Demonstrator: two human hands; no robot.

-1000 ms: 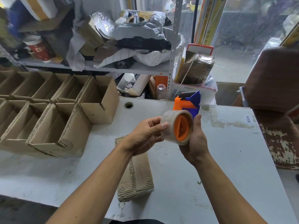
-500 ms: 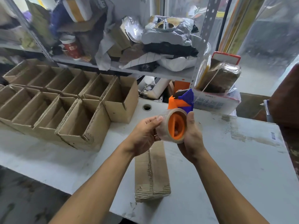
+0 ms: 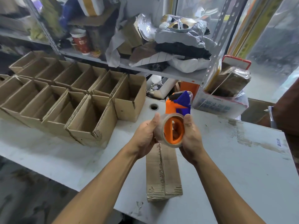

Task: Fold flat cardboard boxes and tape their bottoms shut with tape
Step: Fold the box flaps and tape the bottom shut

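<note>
Tape dispenser (image 3: 175, 118), orange and blue with a clear roll, held up above white table (image 3: 242, 159), between both hands. Left hand (image 3: 145, 135) curled round the roll's left side, thumb up on its rim. Right hand (image 3: 191, 139) gripping right side, thumb on top. Flat cardboard box (image 3: 163, 173) lying on table directly beneath. Folded open boxes (image 3: 90, 120) in rows to the left.
</note>
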